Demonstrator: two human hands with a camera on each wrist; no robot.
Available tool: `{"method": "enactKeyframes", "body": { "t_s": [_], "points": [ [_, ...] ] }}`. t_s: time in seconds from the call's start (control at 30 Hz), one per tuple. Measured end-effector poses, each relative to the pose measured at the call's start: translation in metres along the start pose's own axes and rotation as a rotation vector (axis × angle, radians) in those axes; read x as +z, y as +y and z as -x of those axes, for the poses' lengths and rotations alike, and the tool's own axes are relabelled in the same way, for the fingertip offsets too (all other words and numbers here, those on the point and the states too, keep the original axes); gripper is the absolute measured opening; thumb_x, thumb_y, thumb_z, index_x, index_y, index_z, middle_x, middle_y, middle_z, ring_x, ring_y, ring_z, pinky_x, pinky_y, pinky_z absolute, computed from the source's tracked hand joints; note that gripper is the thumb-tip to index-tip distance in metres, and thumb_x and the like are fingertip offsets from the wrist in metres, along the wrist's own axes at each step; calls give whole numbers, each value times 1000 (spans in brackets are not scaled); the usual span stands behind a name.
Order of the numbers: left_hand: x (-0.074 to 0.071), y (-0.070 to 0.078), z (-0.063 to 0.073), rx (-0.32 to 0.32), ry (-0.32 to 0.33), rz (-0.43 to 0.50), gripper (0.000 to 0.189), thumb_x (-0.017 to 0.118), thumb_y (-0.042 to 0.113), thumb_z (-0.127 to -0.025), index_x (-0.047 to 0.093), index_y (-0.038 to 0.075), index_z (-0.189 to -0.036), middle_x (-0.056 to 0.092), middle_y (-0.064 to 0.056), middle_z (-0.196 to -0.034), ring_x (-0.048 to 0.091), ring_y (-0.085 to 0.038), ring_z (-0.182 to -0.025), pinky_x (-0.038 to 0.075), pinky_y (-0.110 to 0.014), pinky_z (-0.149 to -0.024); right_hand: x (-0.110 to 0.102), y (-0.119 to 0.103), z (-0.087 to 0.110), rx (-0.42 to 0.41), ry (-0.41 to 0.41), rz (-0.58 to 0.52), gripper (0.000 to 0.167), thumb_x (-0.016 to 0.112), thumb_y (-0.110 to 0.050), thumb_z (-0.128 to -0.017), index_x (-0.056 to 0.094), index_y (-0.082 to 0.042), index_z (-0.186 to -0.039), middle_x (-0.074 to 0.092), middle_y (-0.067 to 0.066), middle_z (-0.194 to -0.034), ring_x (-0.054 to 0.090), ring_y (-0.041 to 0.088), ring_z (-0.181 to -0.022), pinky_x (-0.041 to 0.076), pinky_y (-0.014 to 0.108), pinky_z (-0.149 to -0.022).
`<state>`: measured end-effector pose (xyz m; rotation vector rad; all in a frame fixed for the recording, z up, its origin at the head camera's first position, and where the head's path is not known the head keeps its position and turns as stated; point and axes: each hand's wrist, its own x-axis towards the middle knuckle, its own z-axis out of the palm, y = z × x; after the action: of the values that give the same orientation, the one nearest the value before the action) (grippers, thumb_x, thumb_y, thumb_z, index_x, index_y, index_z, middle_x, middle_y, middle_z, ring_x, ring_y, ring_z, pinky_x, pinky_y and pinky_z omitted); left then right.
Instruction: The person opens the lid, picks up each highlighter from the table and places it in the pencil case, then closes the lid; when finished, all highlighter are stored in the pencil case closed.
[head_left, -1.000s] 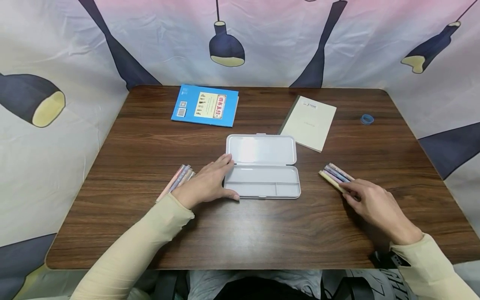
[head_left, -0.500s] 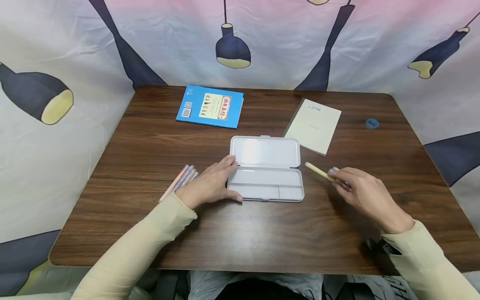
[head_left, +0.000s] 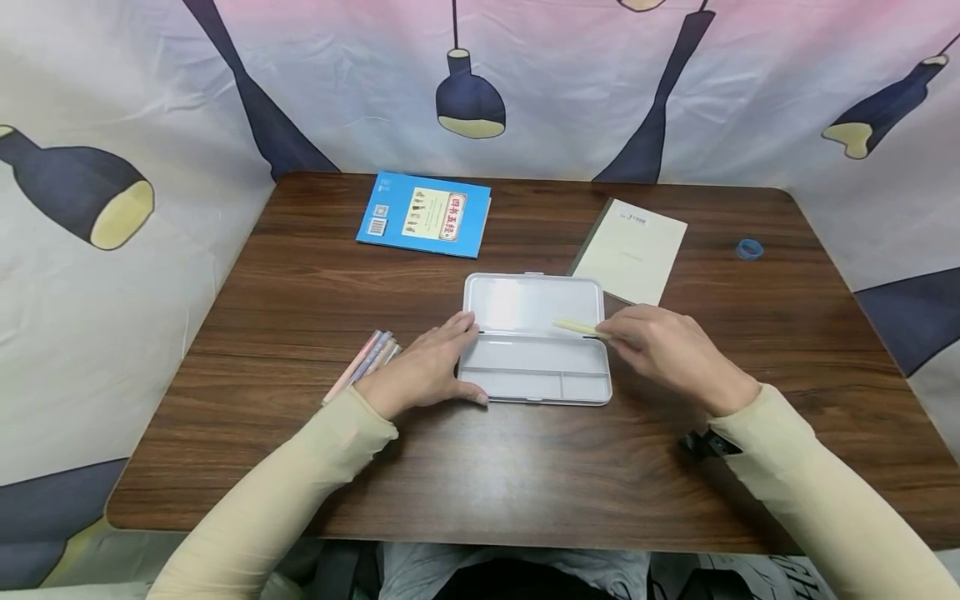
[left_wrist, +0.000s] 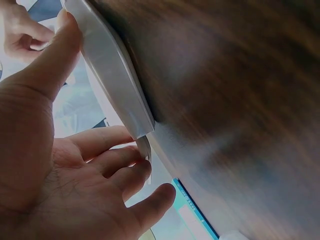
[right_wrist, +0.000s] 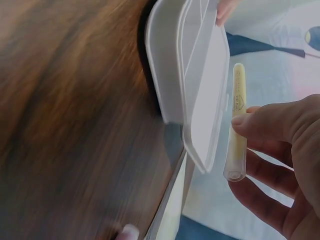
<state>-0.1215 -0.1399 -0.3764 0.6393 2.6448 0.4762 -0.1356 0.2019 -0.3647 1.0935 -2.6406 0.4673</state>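
A white pencil case (head_left: 532, 354) lies open on the table, lid folded back, its tray divided into compartments. My left hand (head_left: 420, 367) holds its left end, thumb at the front corner and fingers near the hinge. In my right hand (head_left: 667, 350), thumb and fingers pinch a pale yellow pen (right_wrist: 239, 95) with a translucent end. This pen points left over the lid's lower right part, and in the right wrist view it appears raised beside the case. Several pastel pens (head_left: 367, 360) lie bunched left of the case, partly behind my left hand.
A blue book (head_left: 427, 214) lies at the back left. Behind the case on the right is a cream notebook (head_left: 633, 250), and further right a small blue ring (head_left: 749, 249). The wooden table (head_left: 525, 492) meets a hanging cloth (head_left: 360, 100) at the back.
My right hand has picked up the yellow pen from the bunch on the right and carried it left to the case. My left hand stays at the case; the head view has shifted slightly.
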Motion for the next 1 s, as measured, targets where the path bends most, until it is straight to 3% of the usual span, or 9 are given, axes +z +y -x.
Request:
{"method": "enactKeyframes", "body": {
  "t_s": [0.27,0.5,1.0],
  "points": [
    [0,-1,-1,12,7,5,108,80,56,-78,30,0,-155,17,-15,-165,12,-27,-153,20,-51,-121,11,-12,-26,-28,-107,-25,24,73,-3,-87,77,-14,-107,73,-2,-104,67,14,-95,56,38,-75],
    [0,-2,0,19,16,3,107,80,55,-78,30,-1,-155,17,-15,-165,12,-27,-153,21,-50,-121,25,-23,-42,-83,-108,-43,20,76,-7,-87,78,-14,-105,73,-2,-100,68,16,-91,56,37,-71],
    [0,-1,0,1,7,17,106,80,56,-77,31,2,-155,16,-14,-165,13,-27,-153,24,-49,-120,44,-41,-65,-125,-220,-63,19,72,-7,-90,77,-13,-108,71,-1,-98,67,15,-91,57,38,-76]
  ]
}}
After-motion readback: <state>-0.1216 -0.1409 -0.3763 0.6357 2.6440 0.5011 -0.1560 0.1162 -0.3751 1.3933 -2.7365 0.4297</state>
